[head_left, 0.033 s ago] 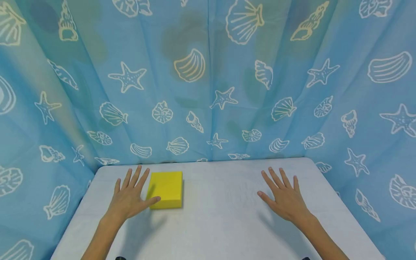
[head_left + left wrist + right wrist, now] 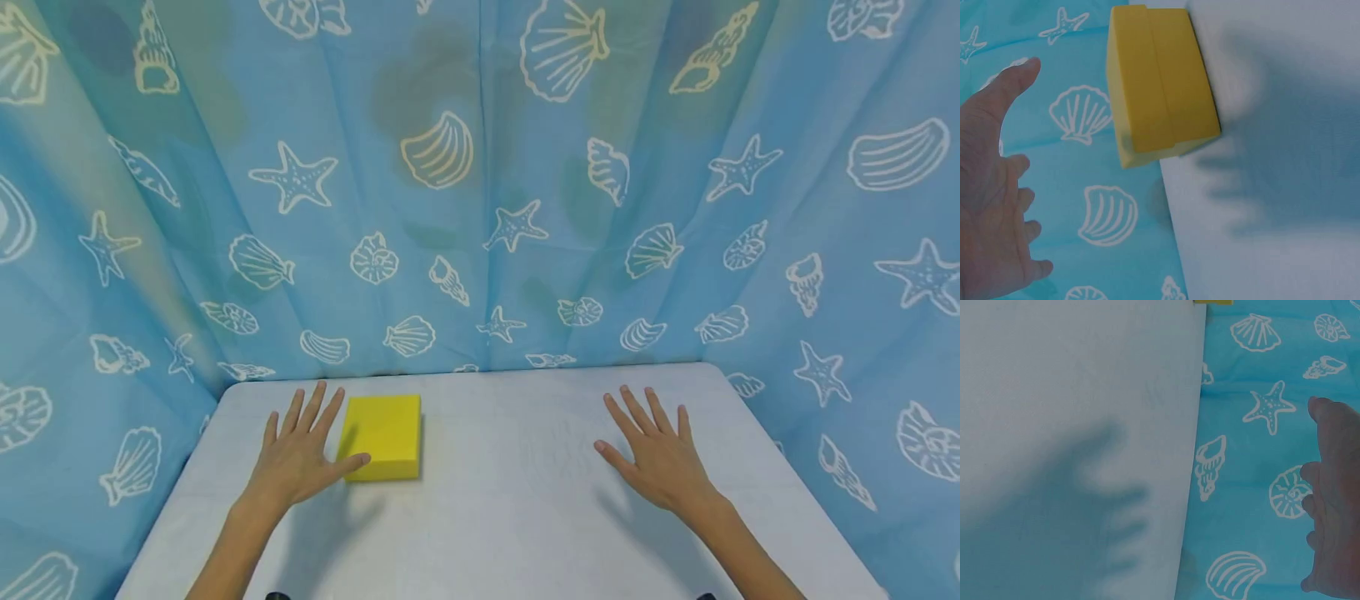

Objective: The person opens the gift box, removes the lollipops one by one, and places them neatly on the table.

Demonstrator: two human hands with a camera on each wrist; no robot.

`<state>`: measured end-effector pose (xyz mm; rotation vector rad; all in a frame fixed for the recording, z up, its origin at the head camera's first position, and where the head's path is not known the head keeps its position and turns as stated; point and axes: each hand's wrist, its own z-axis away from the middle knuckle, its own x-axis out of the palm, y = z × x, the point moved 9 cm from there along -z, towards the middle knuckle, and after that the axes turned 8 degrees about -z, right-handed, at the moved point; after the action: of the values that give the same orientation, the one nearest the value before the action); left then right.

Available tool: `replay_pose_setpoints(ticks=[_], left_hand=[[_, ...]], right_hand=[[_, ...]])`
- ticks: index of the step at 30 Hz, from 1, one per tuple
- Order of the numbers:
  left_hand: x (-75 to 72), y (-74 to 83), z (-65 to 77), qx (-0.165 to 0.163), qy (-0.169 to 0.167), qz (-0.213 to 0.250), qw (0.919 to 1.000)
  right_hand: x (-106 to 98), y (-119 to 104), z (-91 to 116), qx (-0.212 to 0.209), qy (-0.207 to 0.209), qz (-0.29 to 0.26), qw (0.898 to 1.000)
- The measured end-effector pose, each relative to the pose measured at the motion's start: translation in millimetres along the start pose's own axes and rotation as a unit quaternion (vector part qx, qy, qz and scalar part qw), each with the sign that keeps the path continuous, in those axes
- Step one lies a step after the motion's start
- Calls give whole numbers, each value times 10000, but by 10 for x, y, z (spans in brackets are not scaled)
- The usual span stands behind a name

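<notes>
A square yellow box (image 2: 384,433) with a lid sits toward the back left of the white table. My left hand (image 2: 294,462) hovers just left of it, fingers spread and straight, the thumb overlapping the box's near left corner in the head view. In the left wrist view the box (image 2: 1160,81) shows its lid seam, and a gap separates it from the left hand (image 2: 991,206). Over the table's right side my right hand (image 2: 660,462) is held with fingers spread, holding nothing. Only a yellow sliver of the box (image 2: 1213,302) shows at the top of the right wrist view.
The white table (image 2: 510,517) has rounded far corners. A blue curtain (image 2: 480,200) printed with white shells and starfish hangs close behind the table and along both its sides. Both hands cast shadows on the tabletop.
</notes>
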<state>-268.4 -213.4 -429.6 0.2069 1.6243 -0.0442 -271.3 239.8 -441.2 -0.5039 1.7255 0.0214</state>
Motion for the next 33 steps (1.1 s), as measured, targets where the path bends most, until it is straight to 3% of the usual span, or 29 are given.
replay_pose_setpoints(ticks=[17,21,25,33], left_hand=[[-41,27,102,67,120,-176,9998],[-40,42,111,111,125,797,9967],[-14,22,106,-21,86,1878,9822],[97,-65,120,-22,462,2282,9725]], right_hand=[[1,-49,48,111,33,39,9999],[5,-170,34,-200,195,-209,9994],[36,-293,2,-399,304,-640,9967],[188,-484,-85,-273,356,-1711,9842]])
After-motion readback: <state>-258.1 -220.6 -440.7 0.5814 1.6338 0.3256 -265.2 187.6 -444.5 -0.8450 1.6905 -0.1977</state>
